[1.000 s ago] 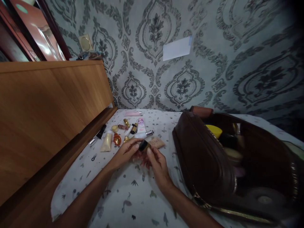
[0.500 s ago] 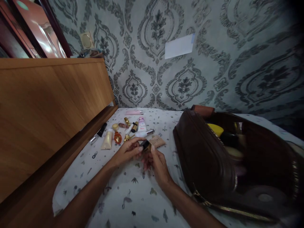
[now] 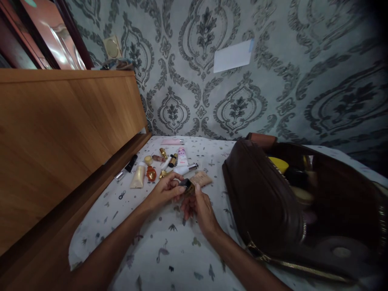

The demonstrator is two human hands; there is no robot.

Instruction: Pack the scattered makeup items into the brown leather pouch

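Observation:
A small bottle (image 3: 190, 188) with a black cap is held between both hands above the patterned white cloth (image 3: 169, 250). My left hand (image 3: 166, 190) pinches the black cap end. My right hand (image 3: 202, 206) grips the other end between thumb and fingers. Just behind the bottle lies a beige packet (image 3: 201, 178). Beyond my left hand are a white tube with a silver end (image 3: 185, 169), an orange item (image 3: 151, 173) and a cream tube (image 3: 138, 176). The bottle's lower part is partly hidden by my fingers.
An open dark brown bag (image 3: 260, 194) stands on the right, with a yellow item (image 3: 279, 164) and other things inside. Wooden furniture (image 3: 69, 133) borders the left side. A black tube (image 3: 131, 163) and a pink tube (image 3: 171, 142) lie on the cloth. Patterned wall behind.
The view has shifted slightly. Both hands stay on the bottle, which looks slightly turned between the fingers. The other items lie as before.

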